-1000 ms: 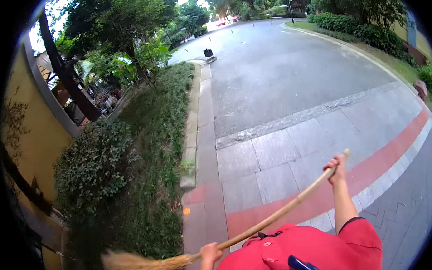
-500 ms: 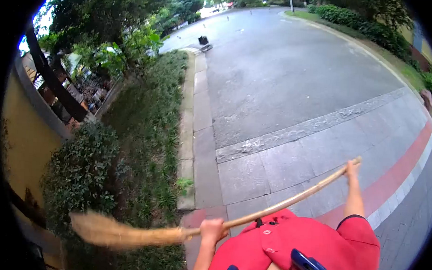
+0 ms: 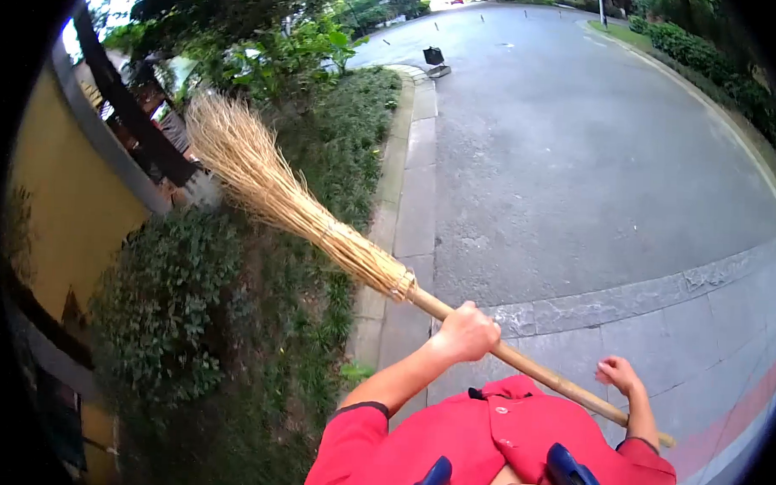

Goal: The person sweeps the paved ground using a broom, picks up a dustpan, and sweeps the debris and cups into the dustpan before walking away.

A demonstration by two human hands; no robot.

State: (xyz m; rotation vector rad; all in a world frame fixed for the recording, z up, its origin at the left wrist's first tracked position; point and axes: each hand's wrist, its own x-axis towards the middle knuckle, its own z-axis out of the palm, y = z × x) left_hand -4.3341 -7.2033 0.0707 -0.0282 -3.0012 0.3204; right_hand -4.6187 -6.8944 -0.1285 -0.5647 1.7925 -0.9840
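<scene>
1. The broom (image 3: 378,268) slants across the curb (image 3: 391,191), looking lifted off the ground. Its bristles (image 3: 254,165) fan out beyond the curb's left side, and its handle (image 3: 546,376) runs down past the curb's right side.
2. The left hand (image 3: 469,332), just right of the curb, is wrapped tight around the handle, a little below the binding where the bristles end.
3. The right hand (image 3: 620,375), farther right of the curb, is off the handle – its fingers are loosely curled and hold nothing. The forearm below it crosses in front of the handle near its tip; whether the two touch, I cannot tell.
4. The person's red shirt (image 3: 450,433) fills the near side, to the right of the curb's near end.
5. Left of the curb lies grass (image 3: 290,342), then a bush (image 3: 172,303), with a yellow wall (image 3: 83,163) farther out and a tree trunk (image 3: 140,123) standing near it.
6. Right of the curb the road (image 3: 570,180) stretches away, and nearer, on that same side, is grey paving (image 3: 658,337).
7. A black box (image 3: 433,55) stands by the curb's far end.
</scene>
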